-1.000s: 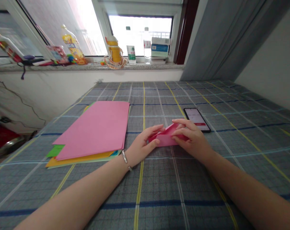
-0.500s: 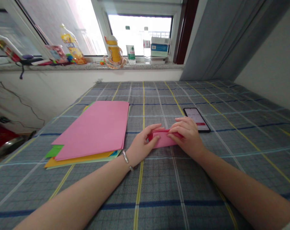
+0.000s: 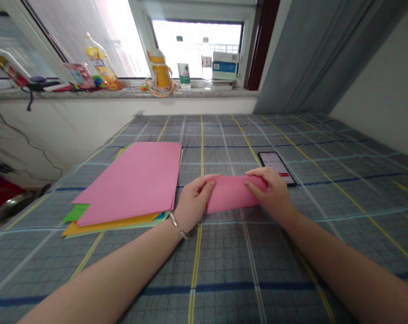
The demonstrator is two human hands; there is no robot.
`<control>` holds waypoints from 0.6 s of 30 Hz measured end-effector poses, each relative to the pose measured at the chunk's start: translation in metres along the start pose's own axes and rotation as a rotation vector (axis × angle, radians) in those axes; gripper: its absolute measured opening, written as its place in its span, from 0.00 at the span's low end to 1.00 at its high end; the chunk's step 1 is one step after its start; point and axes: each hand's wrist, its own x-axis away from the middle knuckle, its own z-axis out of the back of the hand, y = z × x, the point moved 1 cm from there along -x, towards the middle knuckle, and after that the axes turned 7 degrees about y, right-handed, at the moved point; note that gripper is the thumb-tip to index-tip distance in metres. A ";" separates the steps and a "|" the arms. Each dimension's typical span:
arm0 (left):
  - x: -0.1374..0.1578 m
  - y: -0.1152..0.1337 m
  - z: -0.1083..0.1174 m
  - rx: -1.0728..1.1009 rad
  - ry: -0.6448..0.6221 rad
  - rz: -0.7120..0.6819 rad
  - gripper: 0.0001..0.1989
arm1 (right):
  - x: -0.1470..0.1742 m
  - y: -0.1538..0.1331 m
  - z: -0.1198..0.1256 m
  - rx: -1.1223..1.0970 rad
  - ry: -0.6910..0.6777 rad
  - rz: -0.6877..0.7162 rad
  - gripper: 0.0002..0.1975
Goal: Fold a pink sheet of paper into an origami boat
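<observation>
A folded piece of pink paper (image 3: 233, 194) is held between my two hands, just above the plaid cloth. My left hand (image 3: 194, 201) pinches its left end, thumb on the near face and fingers behind. At the right end, my right hand (image 3: 274, 192) grips the paper with its thumb in front and fingers along the top edge. The near face of the paper looks flat and smooth. Its back side is hidden from me.
Left of my hands lies a stack of coloured paper (image 3: 136, 184), pink on top. A phone (image 3: 286, 176) with a lit screen rests just beyond my right hand. Bottles, a yellow drinking cup (image 3: 161, 74) and boxes (image 3: 225, 67) line the windowsill (image 3: 123, 93).
The top edge of the pink paper was partly open and being pressed; now its face shows flat and wider. My hands have moved slightly apart toward its ends.
</observation>
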 end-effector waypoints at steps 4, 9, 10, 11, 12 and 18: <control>0.000 -0.002 -0.001 0.129 0.032 0.115 0.18 | 0.003 0.009 -0.006 -0.149 0.004 -0.238 0.10; -0.001 -0.005 -0.003 0.262 0.026 0.182 0.15 | 0.006 0.014 -0.014 -0.403 -0.044 -0.528 0.20; -0.002 -0.005 -0.002 0.274 0.035 0.190 0.14 | 0.006 0.014 -0.015 -0.452 -0.065 -0.597 0.21; -0.002 -0.006 -0.002 0.285 0.042 0.199 0.14 | 0.006 0.014 -0.016 -0.495 -0.087 -0.658 0.20; -0.002 -0.006 -0.002 0.296 0.045 0.209 0.14 | 0.006 0.014 -0.016 -0.530 -0.106 -0.705 0.19; -0.003 -0.010 -0.004 0.371 0.055 0.248 0.16 | 0.006 0.009 -0.016 -0.586 -0.073 -0.758 0.15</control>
